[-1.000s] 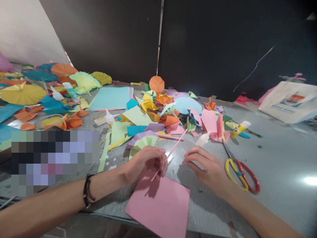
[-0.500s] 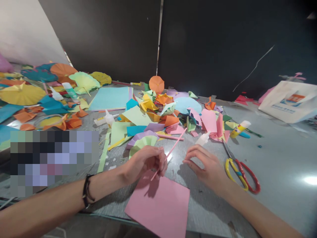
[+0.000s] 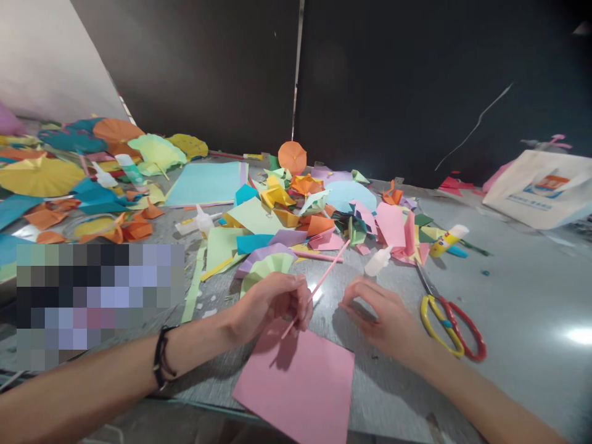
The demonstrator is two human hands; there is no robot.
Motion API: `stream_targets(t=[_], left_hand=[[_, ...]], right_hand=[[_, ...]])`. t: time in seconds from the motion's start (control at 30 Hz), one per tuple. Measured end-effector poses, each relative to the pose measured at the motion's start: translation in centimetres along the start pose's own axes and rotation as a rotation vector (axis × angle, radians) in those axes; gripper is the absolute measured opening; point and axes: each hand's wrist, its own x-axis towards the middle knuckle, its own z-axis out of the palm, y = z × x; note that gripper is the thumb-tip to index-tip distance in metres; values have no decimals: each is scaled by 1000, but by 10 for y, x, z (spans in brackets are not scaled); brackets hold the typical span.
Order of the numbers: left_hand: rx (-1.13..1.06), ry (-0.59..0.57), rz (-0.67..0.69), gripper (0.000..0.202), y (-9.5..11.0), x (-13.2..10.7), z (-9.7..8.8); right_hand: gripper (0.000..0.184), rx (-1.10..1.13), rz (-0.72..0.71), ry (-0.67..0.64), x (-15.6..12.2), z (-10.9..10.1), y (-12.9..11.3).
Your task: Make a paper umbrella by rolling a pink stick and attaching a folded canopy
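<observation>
My left hand (image 3: 272, 305) is closed round a thin pink stick (image 3: 324, 279) that slants up to the right over the grey table (image 3: 518, 296). Below it lies a square pink paper sheet (image 3: 300, 382), its far corner under the hand. My right hand (image 3: 388, 314) rests on the table just right of the stick, fingers loosely curled and apart, holding nothing. A small white glue bottle (image 3: 378, 261) lies just beyond the right hand. Yellow-and-red scissors (image 3: 448, 324) lie at the right hand's right side.
A heap of coloured paper scraps (image 3: 319, 216) and folded pieces fills the table's middle. Paper umbrellas (image 3: 41, 176) crowd the left side. A glue stick (image 3: 446, 240) lies right of the heap. A white bag (image 3: 541, 188) sits far right. Dark panels stand behind.
My right hand's fingers have curled in a little and shifted slightly toward me. The left hand and the stick have hardly moved.
</observation>
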Motion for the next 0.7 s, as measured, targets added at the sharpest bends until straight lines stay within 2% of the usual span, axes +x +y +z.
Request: stream_targets(t=[0.17,0.43,0.7], left_hand=[[-9,0,11,44,-2,1,-1],[-8,-5,19,45,-1,1,1],[-10,-13,-1,46,-3,1,-2]], right_hand=[[16,-7,-22,60,-1,3,2],[23,22,-100,27,-2,-4,-4],[24,11,-57,85,-4,-1,-6]])
